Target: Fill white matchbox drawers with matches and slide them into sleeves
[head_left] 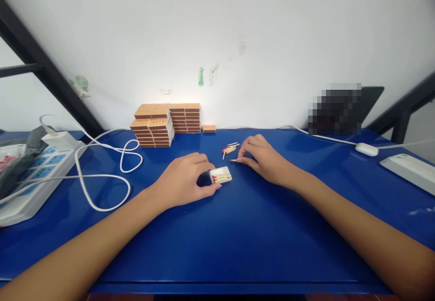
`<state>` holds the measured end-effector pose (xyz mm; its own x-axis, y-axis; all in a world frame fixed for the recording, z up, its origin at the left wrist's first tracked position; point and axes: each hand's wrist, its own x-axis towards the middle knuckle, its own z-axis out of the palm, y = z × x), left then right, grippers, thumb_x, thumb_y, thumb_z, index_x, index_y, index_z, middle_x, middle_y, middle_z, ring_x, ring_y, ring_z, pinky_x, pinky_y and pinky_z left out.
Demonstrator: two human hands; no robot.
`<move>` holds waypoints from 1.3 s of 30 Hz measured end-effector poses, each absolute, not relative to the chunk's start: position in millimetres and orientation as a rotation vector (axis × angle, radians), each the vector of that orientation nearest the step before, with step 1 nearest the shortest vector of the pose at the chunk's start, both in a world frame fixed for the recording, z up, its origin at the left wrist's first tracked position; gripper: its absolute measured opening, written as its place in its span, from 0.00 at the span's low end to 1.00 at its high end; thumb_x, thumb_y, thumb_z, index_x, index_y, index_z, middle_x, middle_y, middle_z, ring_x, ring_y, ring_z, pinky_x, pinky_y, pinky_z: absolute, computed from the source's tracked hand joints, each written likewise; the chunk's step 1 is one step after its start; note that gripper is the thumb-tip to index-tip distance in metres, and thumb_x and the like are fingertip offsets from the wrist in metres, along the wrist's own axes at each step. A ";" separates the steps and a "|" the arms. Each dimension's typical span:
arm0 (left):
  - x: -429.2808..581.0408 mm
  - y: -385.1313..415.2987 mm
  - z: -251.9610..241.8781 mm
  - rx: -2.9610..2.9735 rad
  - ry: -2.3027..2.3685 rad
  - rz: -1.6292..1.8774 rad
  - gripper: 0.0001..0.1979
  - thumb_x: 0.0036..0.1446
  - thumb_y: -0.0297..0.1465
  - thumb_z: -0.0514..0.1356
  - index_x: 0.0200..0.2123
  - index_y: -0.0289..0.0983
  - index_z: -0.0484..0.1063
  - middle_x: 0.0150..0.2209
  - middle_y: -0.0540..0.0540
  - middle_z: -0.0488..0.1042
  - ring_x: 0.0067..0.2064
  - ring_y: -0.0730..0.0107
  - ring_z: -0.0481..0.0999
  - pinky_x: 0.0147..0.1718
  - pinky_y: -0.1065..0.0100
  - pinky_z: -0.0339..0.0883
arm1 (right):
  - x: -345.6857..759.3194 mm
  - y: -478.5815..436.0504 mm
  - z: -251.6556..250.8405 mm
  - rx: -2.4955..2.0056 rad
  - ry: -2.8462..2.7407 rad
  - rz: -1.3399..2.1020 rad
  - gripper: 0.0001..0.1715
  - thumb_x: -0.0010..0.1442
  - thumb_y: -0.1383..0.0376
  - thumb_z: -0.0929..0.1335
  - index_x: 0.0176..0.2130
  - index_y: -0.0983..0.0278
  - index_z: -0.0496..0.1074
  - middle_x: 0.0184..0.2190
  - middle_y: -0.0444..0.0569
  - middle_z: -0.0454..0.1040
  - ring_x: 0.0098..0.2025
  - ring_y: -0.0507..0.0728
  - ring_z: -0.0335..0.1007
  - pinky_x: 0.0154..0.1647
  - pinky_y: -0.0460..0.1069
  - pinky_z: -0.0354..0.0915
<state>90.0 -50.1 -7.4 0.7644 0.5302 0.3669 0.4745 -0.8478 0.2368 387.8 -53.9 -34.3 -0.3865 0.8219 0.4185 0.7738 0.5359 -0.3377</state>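
Observation:
My left hand [190, 178] grips a small white matchbox tray [222, 171] between thumb and fingers, low over the blue table. Several red-tipped matches lie along the near side of the tray, and its far side shows bare. To the right, my right hand [260, 156] pinches a single match [234, 160], its red head pointing left. Just beyond those fingertips, a loose pile of matches [231, 148] rests on the tabletop.
Stacked matchboxes [152, 131] stand at the back left against the wall, with one lone matchbox [209, 128] beside them. A power strip [41, 174] and looping white cable [81, 174] occupy the left. A dark panel [370, 108] and white adapter [411, 169] are at right.

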 end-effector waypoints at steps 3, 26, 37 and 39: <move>90.7 -50.4 -7.2 2.839 0.826 0.659 0.11 0.64 0.40 0.68 0.44 0.39 0.82 0.41 0.45 0.81 0.42 0.62 0.80 0.40 0.62 0.73 | 369.7 -69.9 -23.0 -1.200 -2.232 0.158 0.10 0.75 0.59 0.68 0.41 0.59 0.77 0.44 0.54 0.76 0.49 0.64 0.68 0.52 0.60 0.68; 91.8 -51.2 -9.1 2.841 0.810 0.630 0.13 0.65 0.41 0.68 0.46 0.38 0.82 0.41 0.45 0.81 0.43 0.61 0.81 0.42 0.61 0.74 | 362.5 -57.8 -34.1 -1.154 -2.286 0.085 0.07 0.73 0.67 0.68 0.42 0.59 0.76 0.45 0.53 0.76 0.49 0.63 0.67 0.54 0.61 0.69; 92.4 -51.5 -7.6 2.846 0.792 0.633 0.13 0.65 0.40 0.67 0.46 0.37 0.82 0.42 0.45 0.81 0.43 0.61 0.81 0.42 0.61 0.74 | 353.4 -51.2 -42.5 -1.452 -2.057 0.172 0.09 0.68 0.64 0.71 0.33 0.60 0.74 0.33 0.48 0.74 0.39 0.61 0.69 0.41 0.55 0.65; 91.9 -51.7 -7.2 2.850 0.794 0.641 0.13 0.65 0.40 0.68 0.46 0.37 0.82 0.42 0.45 0.81 0.43 0.61 0.81 0.41 0.61 0.74 | 361.3 -50.0 -40.4 -1.415 -2.122 0.194 0.08 0.69 0.64 0.70 0.35 0.60 0.75 0.34 0.50 0.75 0.40 0.61 0.69 0.42 0.55 0.65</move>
